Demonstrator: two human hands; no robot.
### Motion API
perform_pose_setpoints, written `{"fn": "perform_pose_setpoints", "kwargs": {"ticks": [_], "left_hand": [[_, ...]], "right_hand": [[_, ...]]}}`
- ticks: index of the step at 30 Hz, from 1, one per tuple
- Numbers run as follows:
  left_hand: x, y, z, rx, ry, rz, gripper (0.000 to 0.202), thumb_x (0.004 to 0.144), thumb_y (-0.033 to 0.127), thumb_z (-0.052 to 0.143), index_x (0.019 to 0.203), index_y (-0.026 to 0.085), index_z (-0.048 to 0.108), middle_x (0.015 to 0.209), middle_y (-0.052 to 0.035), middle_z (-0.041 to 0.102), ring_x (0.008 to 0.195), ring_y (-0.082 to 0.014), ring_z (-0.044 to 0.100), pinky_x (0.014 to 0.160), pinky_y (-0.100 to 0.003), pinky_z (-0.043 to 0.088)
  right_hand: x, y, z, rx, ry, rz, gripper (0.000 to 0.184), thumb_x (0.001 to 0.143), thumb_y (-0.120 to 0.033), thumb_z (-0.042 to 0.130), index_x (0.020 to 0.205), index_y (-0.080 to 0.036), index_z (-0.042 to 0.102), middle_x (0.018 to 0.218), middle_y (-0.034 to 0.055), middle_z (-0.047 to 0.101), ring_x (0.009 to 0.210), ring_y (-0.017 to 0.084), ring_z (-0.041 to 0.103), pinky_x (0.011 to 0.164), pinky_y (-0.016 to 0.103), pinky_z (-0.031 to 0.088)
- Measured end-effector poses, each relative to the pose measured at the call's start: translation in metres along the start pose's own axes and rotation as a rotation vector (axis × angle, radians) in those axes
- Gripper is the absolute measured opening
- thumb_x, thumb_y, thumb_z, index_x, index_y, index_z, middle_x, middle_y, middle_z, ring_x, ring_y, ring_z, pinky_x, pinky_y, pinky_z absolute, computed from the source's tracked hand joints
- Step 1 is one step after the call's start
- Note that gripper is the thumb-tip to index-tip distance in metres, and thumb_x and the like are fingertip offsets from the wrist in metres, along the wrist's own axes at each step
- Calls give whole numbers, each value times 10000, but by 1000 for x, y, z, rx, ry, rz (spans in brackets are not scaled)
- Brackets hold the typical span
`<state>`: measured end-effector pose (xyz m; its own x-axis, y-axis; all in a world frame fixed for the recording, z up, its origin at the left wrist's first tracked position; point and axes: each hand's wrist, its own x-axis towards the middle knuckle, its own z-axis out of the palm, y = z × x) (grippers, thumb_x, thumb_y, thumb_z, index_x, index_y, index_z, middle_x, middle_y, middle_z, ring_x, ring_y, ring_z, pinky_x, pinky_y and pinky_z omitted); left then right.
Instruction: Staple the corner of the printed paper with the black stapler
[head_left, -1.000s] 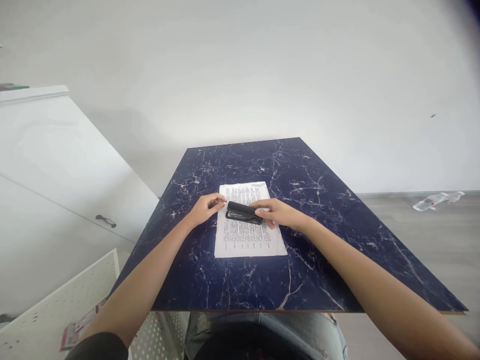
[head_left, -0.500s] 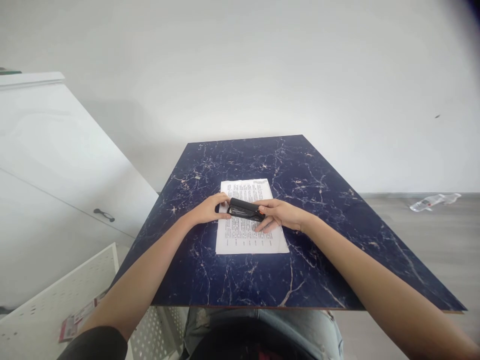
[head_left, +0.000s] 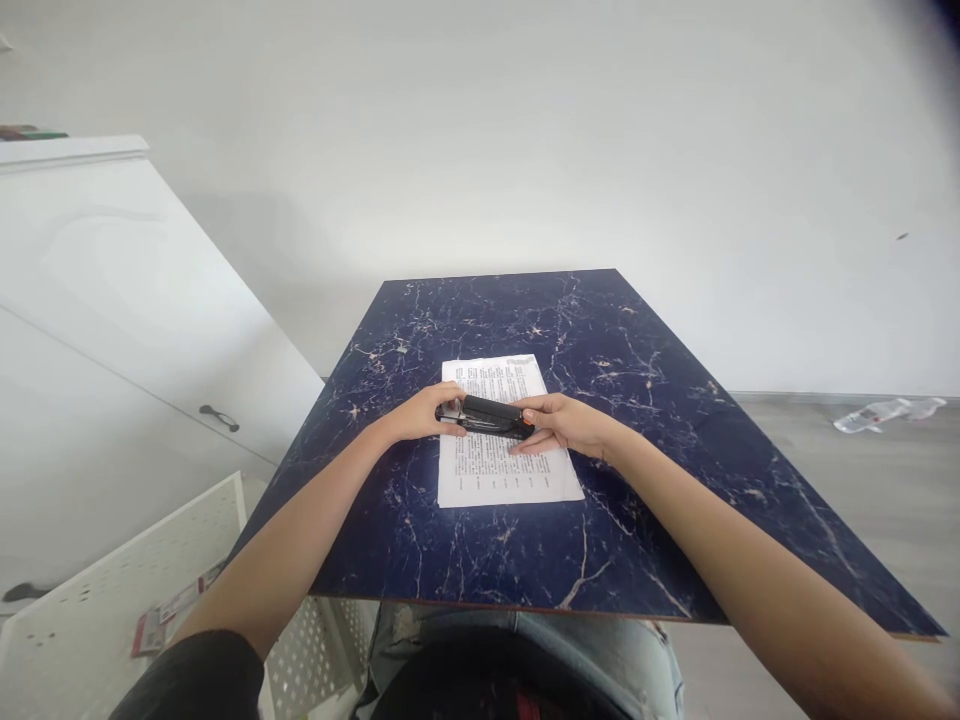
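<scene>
A black stapler [head_left: 493,416] with a small orange part at its right end is held over printed paper sheets [head_left: 510,483]. My left hand [head_left: 427,411] has its thumb and fingers closed around the stapler's left end, where a silvery part shows. My right hand [head_left: 570,424] grips the right end, thumb on top near the orange part and the other fingers beneath, above the print. The sheets lie flat on the dark blue marbled table [head_left: 495,560], their middle partly hidden by the stapler and my hands.
A white cabinet [head_left: 150,300] with dark handles stands at the left. Below it is a white perforated basket [head_left: 97,590] with red-and-white packets [head_left: 161,620] inside. A clear plastic wrapper [head_left: 874,414] lies on the floor at the right. A pale wall rises behind the table.
The stapler's left end, in my left hand, now shows a silvery part sticking out further left than before. My right hand keeps its hold. The whole view has shifted slightly.
</scene>
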<state>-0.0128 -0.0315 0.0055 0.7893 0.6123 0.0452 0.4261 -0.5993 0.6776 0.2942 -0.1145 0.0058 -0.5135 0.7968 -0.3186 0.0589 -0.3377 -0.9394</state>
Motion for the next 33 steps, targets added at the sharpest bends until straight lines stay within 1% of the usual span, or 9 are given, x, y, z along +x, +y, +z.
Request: {"fn": "perform_pose_setpoints", "kwargs": {"ticks": [5,9,12,15,18,22,26,29,33], "left_hand": [[0,-2,1,16,15,15,352,804,495,805,971,210,683,957,-52,629,890,-235,586,761,-338,423],[0,-2,1,9,22,22,334,808,495,801,929,207,683,916,-48,630,850,-225,582,739,-336,416],[-2,-3,-1,-4,13,15,377,782,497,822,1022,230,711,982,-62,648,899,-241,592,780,-358,439],[-3,-8,-3,-66,43,-20,595,701,465,884,1232,278,691,1138,-86,662,1011,-275,605,882,-406,462],[-1,-8,-2,-279,258,-10,617,772,530,814,1303,261,652,1292,-120,645,1183,-312,591,1018,-454,450],[6,9,9,-919,610,-54,557,998,664,431,1242,200,620,1386,-160,615,1305,-312,579,1088,-479,474],[10,33,31,-1358,547,-205,539,1008,627,394,1211,179,617,1342,-187,635,1290,-336,608,1060,-503,532],[10,40,43,-1498,464,-255,530,1008,609,404,1173,161,634,1250,-188,664,1249,-347,630,1048,-518,545],[11,35,47,-1586,486,-281,426,1042,475,400,1139,151,659,1219,-163,683,1234,-312,642,1063,-472,542]], "right_hand": [[0,0,6,-289,61,-70,507,987,-527,625,1400,-234,644,1155,112,763,730,197,754,697,363,651],[6,3,19,-804,308,-305,391,840,-471,788,1137,-218,759,910,52,766,686,185,676,642,315,530],[7,3,25,-975,434,-422,186,846,-388,766,927,-220,767,804,20,741,693,179,651,652,304,468],[0,-2,26,-985,482,-500,161,883,-383,720,934,-237,766,793,7,735,668,168,637,641,301,454],[-10,-9,25,-1005,638,-591,232,920,-437,670,991,-238,766,812,33,729,700,192,651,647,325,484],[-19,-12,28,-1105,858,-734,268,983,-387,595,1129,-239,763,984,87,759,855,239,708,725,374,558],[-20,-4,37,-1300,760,-754,314,995,-251,567,1258,-269,738,1236,92,741,1007,274,724,824,424,606],[-18,2,44,-1427,643,-758,388,1010,-179,529,1335,-304,700,1355,88,694,991,272,717,816,435,613],[-16,6,48,-1588,582,-795,482,1020,-114,491,1423,-336,635,1425,62,658,973,249,694,814,420,616]]}}
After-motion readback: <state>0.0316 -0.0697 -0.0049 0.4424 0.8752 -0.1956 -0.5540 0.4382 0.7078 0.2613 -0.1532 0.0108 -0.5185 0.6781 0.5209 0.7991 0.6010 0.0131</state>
